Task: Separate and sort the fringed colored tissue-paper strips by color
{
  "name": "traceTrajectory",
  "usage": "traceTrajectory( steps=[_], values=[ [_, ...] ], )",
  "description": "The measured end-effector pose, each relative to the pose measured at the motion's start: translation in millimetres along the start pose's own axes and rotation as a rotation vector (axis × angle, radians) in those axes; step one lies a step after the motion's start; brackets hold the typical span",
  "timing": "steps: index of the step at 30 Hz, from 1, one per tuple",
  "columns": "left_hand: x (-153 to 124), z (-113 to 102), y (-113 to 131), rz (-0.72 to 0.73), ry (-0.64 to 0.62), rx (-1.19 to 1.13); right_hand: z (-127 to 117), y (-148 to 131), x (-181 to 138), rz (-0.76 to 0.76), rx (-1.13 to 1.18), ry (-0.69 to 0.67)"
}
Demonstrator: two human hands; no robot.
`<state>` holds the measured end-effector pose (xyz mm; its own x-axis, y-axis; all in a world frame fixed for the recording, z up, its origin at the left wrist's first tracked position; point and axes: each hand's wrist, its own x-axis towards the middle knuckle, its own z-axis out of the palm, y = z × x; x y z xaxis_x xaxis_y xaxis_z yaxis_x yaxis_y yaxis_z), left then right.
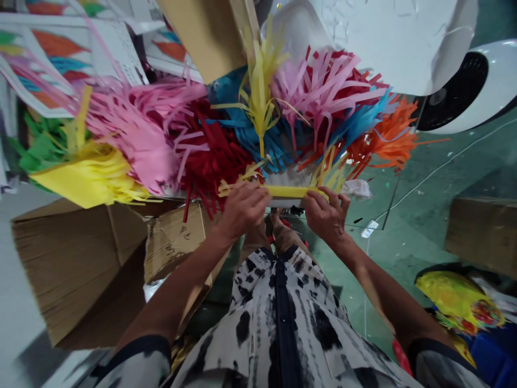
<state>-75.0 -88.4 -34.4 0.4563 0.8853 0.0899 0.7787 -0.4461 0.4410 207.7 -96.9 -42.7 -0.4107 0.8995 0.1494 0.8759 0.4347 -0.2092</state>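
A strip of yellow fringed paper [285,191] lies stretched along the near edge of a work surface. My left hand [242,207] pinches its left end with fingers closed. My right hand [328,213] grips its right end, fingers curled round it. Just beyond my hands lies a heap of fringed paper: pink [141,129], red [214,156], blue [242,129], yellow [260,91] and orange [390,137].
Open cardboard boxes [81,258] stand on the floor at my left. A white fan [464,89] sits at the upper right on a green floor [424,226]. Printed sheets [52,54] lie at the upper left. A yellow bundle [456,296] lies at the lower right.
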Motion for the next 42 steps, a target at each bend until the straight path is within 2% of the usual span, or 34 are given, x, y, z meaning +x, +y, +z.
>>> traceTrajectory(
  steps=[2, 5, 13, 18, 21, 24, 27, 30, 36, 39, 42],
  values=[
    [17.8, 12.9, 16.2, 0.1, -0.087, -0.029, -2.5, -3.4, 7.2, 0.015, -0.004, -0.02],
    [36.5, 28.7, 27.9, 0.159, -0.163, 0.026, -5.7, -4.7, 14.5, 0.007, -0.016, -0.039],
    [40.6, 31.0, 16.7, 0.114, -0.123, -0.002, 3.8, 1.8, 16.8, -0.069, -0.006, -0.096],
    [44.6, 30.8, 17.0, 0.1, -0.124, -0.024, 5.0, 5.3, 22.6, -0.063, 0.029, -0.079],
    [41.5, 26.2, 12.5, 0.031, -0.109, -0.012, 3.5, 4.0, 28.5, 0.039, 0.037, -0.069],
    [36.7, 18.0, 5.1, -0.095, -0.093, 0.028, 2.3, 2.8, 34.0, 0.149, 0.04, -0.115],
    [35.0, 11.7, 0.7, -0.196, -0.1, 0.054, 2.4, 2.7, 38.6, 0.183, 0.009, -0.181],
    [36.9, 10.5, -0.2, -0.235, -0.116, 0.077, 3.7, 3.6, 42.2, 0.178, -0.021, -0.218],
    [43.0, 11.0, -0.2, -0.211, -0.152, 0.125, 6.5, 6.0, 46.0, 0.145, -0.093, -0.22],
    [45.0, 12.9, 5.7, -0.192, -0.097, 0.137, 7.6, 1.6, 44.0, 0.156, -0.102, -0.168],
    [45.6, 20.1, 15.3, -0.039, -0.029, 0.145, 10.2, -8.6, 36.3, 0.088, -0.085, -0.054]
  ],
)
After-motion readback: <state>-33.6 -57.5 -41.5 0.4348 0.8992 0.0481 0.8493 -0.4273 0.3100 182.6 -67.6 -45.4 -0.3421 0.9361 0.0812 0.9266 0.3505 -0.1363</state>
